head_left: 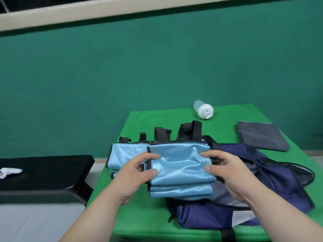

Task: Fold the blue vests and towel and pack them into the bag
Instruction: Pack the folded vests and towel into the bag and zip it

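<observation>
Gripping a folded vest (180,168) from both sides: left hand (139,169) pinching its left edge, thumb on top and fingers curled over the dark binding; right hand (225,172) clasping the right edge the same way. Held over the middle of the table (157,117), right end above the open mouth of the navy bag (279,180) at the near right. Shiny pale blue, satin-like, stacked in several layers, trimmed in black along the left and far edges, with black straps standing up behind. Long axis running left to right, layered edges facing the near side. Just behind and to the left, a second vest (127,154) of the same blue, by the table's left edge. Near the far right corner, a grey towel (262,135) lying flat; at the far edge, a white bottle (203,110) on its side.
</observation>
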A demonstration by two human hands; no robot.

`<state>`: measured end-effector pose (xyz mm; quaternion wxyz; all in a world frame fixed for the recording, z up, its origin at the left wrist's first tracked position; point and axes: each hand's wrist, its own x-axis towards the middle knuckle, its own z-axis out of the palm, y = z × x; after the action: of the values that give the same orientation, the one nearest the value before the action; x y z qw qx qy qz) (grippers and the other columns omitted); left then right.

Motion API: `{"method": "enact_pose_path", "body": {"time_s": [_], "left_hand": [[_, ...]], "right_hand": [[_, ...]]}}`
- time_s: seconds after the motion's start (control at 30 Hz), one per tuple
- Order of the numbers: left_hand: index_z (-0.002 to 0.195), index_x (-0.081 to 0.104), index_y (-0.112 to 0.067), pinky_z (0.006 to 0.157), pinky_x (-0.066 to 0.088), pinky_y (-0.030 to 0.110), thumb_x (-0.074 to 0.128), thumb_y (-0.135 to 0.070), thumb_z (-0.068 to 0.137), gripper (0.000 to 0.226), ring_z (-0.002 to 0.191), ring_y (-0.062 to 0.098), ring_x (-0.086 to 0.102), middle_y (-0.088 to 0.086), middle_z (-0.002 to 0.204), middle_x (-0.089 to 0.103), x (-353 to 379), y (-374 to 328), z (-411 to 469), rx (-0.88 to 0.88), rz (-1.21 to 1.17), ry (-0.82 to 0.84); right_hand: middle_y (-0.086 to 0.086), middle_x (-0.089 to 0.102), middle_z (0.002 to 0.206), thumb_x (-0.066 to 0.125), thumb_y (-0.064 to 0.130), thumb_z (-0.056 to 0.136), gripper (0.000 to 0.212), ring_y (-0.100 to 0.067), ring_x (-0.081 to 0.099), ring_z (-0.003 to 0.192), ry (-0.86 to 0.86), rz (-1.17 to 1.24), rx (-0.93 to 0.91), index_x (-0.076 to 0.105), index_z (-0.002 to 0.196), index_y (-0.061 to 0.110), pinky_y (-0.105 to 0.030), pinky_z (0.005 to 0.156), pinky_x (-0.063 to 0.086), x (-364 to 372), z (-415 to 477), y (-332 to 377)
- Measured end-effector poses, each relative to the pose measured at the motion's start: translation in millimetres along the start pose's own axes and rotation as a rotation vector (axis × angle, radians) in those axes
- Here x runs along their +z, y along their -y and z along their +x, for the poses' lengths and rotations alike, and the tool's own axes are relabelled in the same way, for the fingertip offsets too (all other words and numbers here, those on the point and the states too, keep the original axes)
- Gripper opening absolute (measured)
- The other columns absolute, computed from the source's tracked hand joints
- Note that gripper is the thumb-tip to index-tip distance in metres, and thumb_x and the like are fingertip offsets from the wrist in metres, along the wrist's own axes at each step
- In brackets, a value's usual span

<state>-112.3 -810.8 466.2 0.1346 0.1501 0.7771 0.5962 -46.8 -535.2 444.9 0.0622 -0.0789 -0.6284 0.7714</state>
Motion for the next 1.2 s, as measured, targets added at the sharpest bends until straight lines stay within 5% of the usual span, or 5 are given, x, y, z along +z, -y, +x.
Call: {"method": "enact_pose_path", "body": {"time_s": [0.2, 0.43, 0.63, 0.93, 1.2], "left_hand": [[0.103, 0.073, -0.042, 0.059, 0.037, 0.013, 0.073, -0.006, 0.087, 0.040, 0.061, 0.007, 0.037, -0.023, 0.069, 0.057, 48.3, -12.6, 37.8, 0.050, -0.016, 0.088], [0.109, 0.072, -0.040, 0.081, 0.046, 0.023, 0.078, -0.013, 0.082, 0.038, 0.081, 0.007, 0.056, -0.009, 0.108, 0.065, 96.2, 16.6, 62.6, -0.039, 0.063, 0.162], [0.115, 0.067, -0.046, 0.113, 0.038, 0.039, 0.077, -0.022, 0.083, 0.042, 0.126, 0.018, 0.054, -0.012, 0.130, 0.060, 108.8, 47.5, 64.9, -0.074, 0.208, 0.172], [0.107, 0.067, -0.049, 0.084, 0.035, 0.009, 0.073, -0.021, 0.086, 0.035, 0.093, -0.017, 0.052, -0.025, 0.104, 0.060, 125.6, 48.2, 72.6, -0.028, 0.317, 0.181], [0.117, 0.061, -0.053, 0.107, 0.031, 0.021, 0.065, -0.035, 0.093, 0.031, 0.129, -0.006, 0.043, -0.028, 0.138, 0.048, 122.2, 49.2, 73.1, -0.020, 0.403, 0.261]], "right_hand": [[-0.024, 0.066, 0.104, 0.099, 0.033, 0.045, 0.065, -0.026, 0.057, 0.092, -0.060, -0.005, -0.034, 0.078, 0.105, 0.019, -0.046, 0.091, 0.047, -61.6, 6.8, 2.2], [-0.010, 0.066, 0.096, 0.074, -0.014, 0.074, 0.041, -0.020, 0.055, 0.085, -0.164, -0.031, 0.043, 0.080, 0.096, 0.020, -0.035, 0.081, 0.042, -99.8, 9.3, -37.3], [-0.005, 0.075, 0.105, 0.071, -0.015, 0.078, 0.041, -0.014, 0.064, 0.090, -0.171, -0.059, 0.155, 0.080, 0.095, 0.021, -0.031, 0.086, 0.047, -108.4, 9.0, -67.1], [-0.003, 0.073, 0.114, 0.072, -0.007, 0.081, 0.040, -0.027, 0.066, 0.104, -0.227, -0.149, 0.136, 0.078, 0.100, 0.028, -0.050, 0.103, 0.047, -120.8, 10.2, -70.4], [0.014, 0.062, 0.123, 0.076, 0.008, 0.080, 0.029, -0.008, 0.062, 0.104, -0.287, -0.529, 0.074, 0.076, 0.088, 0.035, -0.019, 0.087, 0.044, -113.8, 6.6, -50.9]]}}
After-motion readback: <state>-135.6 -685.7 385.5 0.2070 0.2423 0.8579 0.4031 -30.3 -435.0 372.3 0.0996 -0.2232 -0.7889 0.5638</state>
